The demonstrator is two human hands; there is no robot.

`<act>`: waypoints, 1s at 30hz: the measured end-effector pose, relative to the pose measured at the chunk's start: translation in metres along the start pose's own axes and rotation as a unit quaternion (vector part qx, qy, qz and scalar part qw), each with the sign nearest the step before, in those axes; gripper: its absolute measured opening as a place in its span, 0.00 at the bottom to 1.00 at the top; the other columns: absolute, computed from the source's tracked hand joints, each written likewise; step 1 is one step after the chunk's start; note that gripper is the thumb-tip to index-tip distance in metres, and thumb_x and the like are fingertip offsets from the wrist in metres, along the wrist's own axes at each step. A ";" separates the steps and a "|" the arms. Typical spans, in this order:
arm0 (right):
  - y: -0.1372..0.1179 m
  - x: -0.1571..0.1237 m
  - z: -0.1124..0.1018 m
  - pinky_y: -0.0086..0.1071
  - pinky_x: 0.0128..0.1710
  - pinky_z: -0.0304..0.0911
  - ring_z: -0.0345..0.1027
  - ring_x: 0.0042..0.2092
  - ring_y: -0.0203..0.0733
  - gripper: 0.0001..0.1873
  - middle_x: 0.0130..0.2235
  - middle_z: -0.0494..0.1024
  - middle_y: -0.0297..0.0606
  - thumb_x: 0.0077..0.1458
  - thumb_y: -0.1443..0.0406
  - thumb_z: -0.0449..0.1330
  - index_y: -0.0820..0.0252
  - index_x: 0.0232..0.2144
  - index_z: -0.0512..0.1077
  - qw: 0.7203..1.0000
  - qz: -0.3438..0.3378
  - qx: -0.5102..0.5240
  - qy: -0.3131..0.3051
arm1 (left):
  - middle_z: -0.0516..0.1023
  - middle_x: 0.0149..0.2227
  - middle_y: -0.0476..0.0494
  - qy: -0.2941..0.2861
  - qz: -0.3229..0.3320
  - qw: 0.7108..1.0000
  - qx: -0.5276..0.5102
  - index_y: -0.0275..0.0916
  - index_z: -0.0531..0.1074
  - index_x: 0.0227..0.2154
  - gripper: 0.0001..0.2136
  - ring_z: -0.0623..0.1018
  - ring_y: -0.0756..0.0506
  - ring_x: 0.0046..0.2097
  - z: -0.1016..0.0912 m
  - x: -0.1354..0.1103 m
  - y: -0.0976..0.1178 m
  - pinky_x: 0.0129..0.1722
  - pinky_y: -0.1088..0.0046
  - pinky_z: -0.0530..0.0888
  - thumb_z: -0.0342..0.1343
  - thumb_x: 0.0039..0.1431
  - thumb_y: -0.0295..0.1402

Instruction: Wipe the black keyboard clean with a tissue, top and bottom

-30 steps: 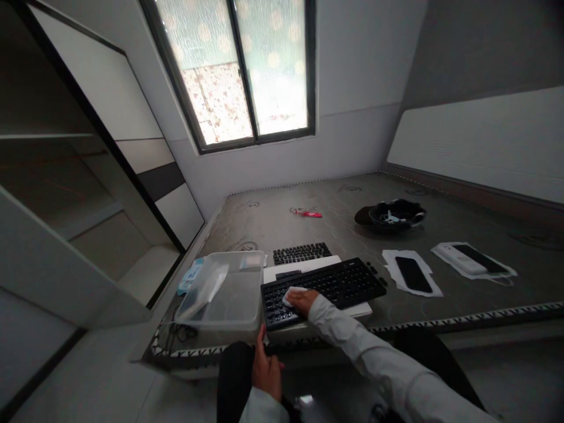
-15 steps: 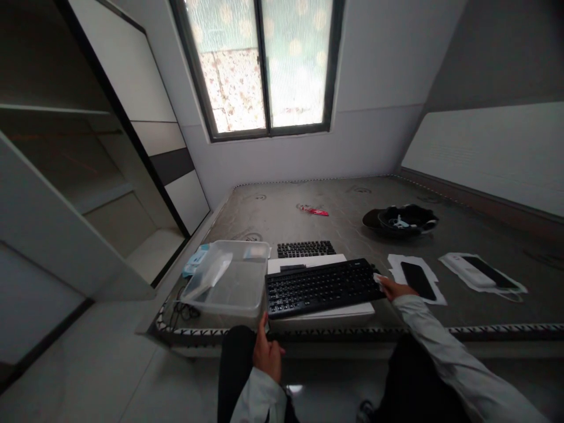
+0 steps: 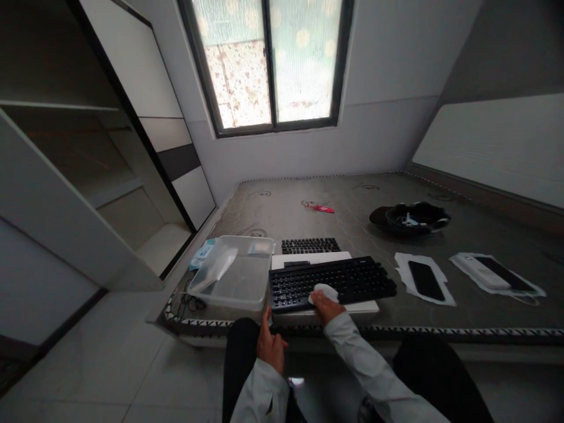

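Observation:
A black keyboard (image 3: 335,284) lies slightly askew across a white box (image 3: 368,306) at the edge of the mattress. My right hand (image 3: 326,306) is closed on a crumpled white cloth (image 3: 325,292), possibly tissue, and presses it to the front of the keys left of the keyboard's middle. By the keyboard's front left corner is my left hand (image 3: 270,348), one finger stretched up to that corner and the others loosely curled. It seems to touch the corner without grasping it. A second black keyboard (image 3: 311,245) lies behind the box.
Left of the keyboard stands a clear plastic box (image 3: 238,276), with a blue packet (image 3: 201,255) and black cable (image 3: 192,302) beside it. Rightward are a phone (image 3: 426,281) on white paper, another dark device (image 3: 502,274) and a black cap (image 3: 409,220). A red item (image 3: 324,208) lies farther back.
My right hand has moved left with the cloth, from the keyboard's right end to the front left of its middle. My left hand stays by the corner. The view has shifted slightly.

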State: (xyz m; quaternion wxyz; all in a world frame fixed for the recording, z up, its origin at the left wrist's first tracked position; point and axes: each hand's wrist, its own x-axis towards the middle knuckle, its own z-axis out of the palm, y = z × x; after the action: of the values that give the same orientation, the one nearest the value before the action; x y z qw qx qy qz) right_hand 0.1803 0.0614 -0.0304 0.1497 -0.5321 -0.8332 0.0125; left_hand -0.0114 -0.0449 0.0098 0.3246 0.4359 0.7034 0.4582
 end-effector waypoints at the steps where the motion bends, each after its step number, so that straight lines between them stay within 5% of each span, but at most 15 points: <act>1: -0.023 0.007 0.002 0.35 0.53 0.61 0.64 0.54 0.43 0.31 0.53 0.70 0.43 0.46 0.79 0.48 0.60 0.51 0.69 1.000 -0.008 0.010 -0.023 | 0.62 0.60 0.42 -0.002 0.004 1.000 -0.005 0.42 0.54 0.60 0.34 0.77 0.53 0.32 0.000 0.000 -0.001 0.34 0.79 0.74 0.45 0.45 0.21; 5: -0.091 0.031 0.007 0.37 0.54 0.60 0.61 0.56 0.45 0.25 0.53 0.69 0.47 0.52 0.76 0.48 0.65 0.52 0.67 0.995 -0.063 0.056 -0.061 | 0.65 0.58 0.42 0.008 0.023 1.000 0.009 0.42 0.56 0.59 0.35 0.76 0.47 0.45 -0.002 0.002 -0.008 0.44 0.74 0.73 0.47 0.43 0.20; 9: -0.115 0.036 0.017 0.40 0.54 0.61 0.62 0.56 0.46 0.23 0.52 0.71 0.48 0.52 0.75 0.50 0.65 0.51 0.69 0.983 -0.152 0.095 -0.029 | 0.65 0.58 0.42 0.019 0.071 0.997 0.027 0.37 0.58 0.56 0.31 0.65 0.47 0.58 -0.002 0.005 -0.015 0.57 0.70 0.62 0.45 0.44 0.19; 16: -0.075 0.020 0.022 0.37 0.54 0.62 0.65 0.53 0.46 0.21 0.49 0.74 0.47 0.53 0.73 0.51 0.65 0.49 0.71 0.967 -0.216 0.131 0.034 | 0.63 0.59 0.45 -0.005 0.030 0.999 0.027 0.42 0.55 0.58 0.33 0.69 0.47 0.55 -0.003 0.003 -0.003 0.47 0.75 0.70 0.45 0.45 0.20; 20: -0.034 0.004 0.011 0.37 0.56 0.59 0.63 0.55 0.46 0.23 0.52 0.72 0.46 0.53 0.72 0.51 0.66 0.51 0.69 0.980 -0.146 0.127 0.035 | 0.60 0.61 0.47 -0.016 0.012 0.999 0.027 0.45 0.53 0.59 0.33 0.76 0.51 0.43 -0.003 0.005 0.001 0.45 0.77 0.70 0.44 0.47 0.21; 24: -0.003 -0.013 -0.001 0.37 0.57 0.57 0.61 0.57 0.45 0.26 0.54 0.70 0.46 0.50 0.73 0.51 0.65 0.53 0.67 0.989 -0.047 0.135 0.045 | 0.62 0.60 0.49 -0.016 0.014 0.998 0.058 0.44 0.54 0.58 0.31 0.72 0.49 0.52 -0.002 0.009 0.002 0.51 0.77 0.66 0.46 0.47 0.23; 30: -0.006 -0.024 -0.005 0.38 0.59 0.55 0.58 0.58 0.46 0.26 0.54 0.69 0.48 0.48 0.73 0.52 0.68 0.52 0.67 0.988 0.022 0.144 0.043 | 0.63 0.59 0.48 -0.006 0.011 0.996 0.092 0.44 0.54 0.58 0.31 0.71 0.48 0.53 0.000 0.010 0.013 0.52 0.76 0.65 0.47 0.48 0.24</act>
State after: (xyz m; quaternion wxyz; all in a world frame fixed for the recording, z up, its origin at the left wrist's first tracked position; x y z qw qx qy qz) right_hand 0.1861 0.0367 -0.0308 0.2599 -0.5229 -0.8039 0.1130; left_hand -0.0115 -0.0334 0.0215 0.2822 0.4744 0.7360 0.3920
